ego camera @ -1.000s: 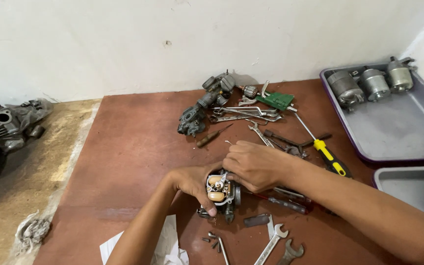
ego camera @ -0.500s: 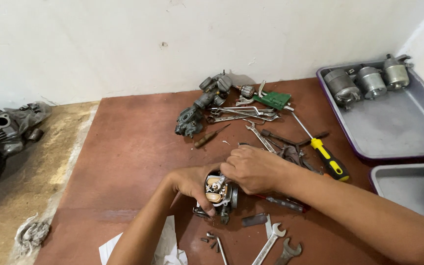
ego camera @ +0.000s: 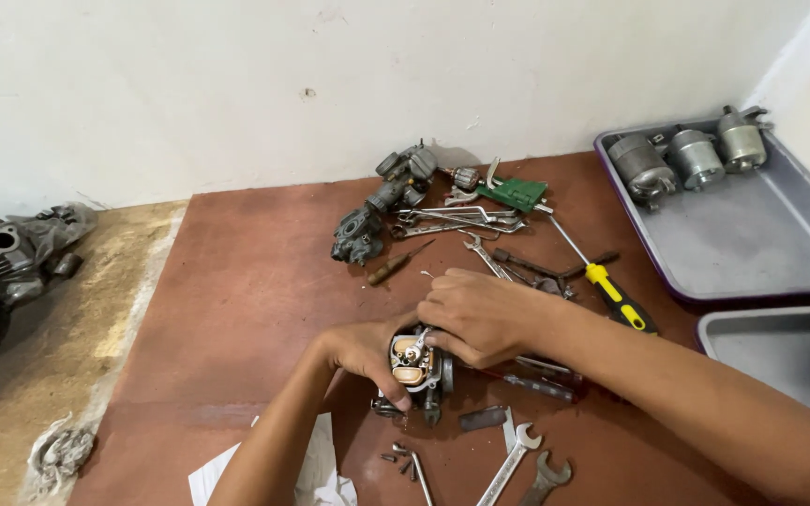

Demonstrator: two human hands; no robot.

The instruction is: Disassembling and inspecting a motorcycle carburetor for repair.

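A small metal carburetor body (ego camera: 416, 371) with a tan float on its open top rests on the red-brown floor mat (ego camera: 255, 300). My left hand (ego camera: 360, 350) grips it from the left side. My right hand (ego camera: 476, 315) reaches over it from the right, its fingertips pinching a small metal part at the carburetor's top. A few tiny screws (ego camera: 397, 457) lie just in front of the carburetor.
Wrenches (ego camera: 512, 457), a yellow-handled screwdriver (ego camera: 611, 289), more carburetor parts (ego camera: 377, 204) and a green tool (ego camera: 514, 193) lie around. Grey tray (ego camera: 761, 234) with cylindrical motors (ego camera: 692, 157) at right; second tray (ego camera: 780, 349) below. Engine part (ego camera: 2, 253) far left. White paper (ego camera: 316, 473), rag (ego camera: 60, 452).
Both hands stay on the carburetor; my right fingers have shifted slightly at its top. The camera has drifted a little.
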